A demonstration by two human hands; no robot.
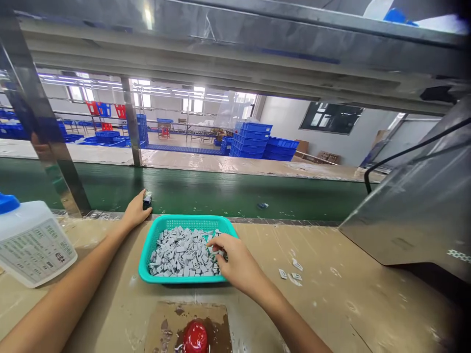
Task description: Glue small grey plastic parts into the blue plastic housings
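Note:
My left hand [137, 211] reaches over the near edge of the green conveyor belt [206, 193], its fingers closed on a small black and pale part [147, 198]. Over the right side of a turquoise plastic basket [184, 280] is my right hand [232, 255], thumb and fingers pinched at a small grey plastic piece that they partly cover. Many loose grey plastic pieces [180, 252] fill the basket. Another small dark part [262, 206] lies on the belt, farther right.
A white jug [37, 245] with a blue cap stands at left. In front sits a red round object [196, 337] on a wet brown board [158, 321]. Several grey pieces [296, 265] lie on the bench at right, near a metal housing [412, 215]. A steel post [55, 132] rises at left.

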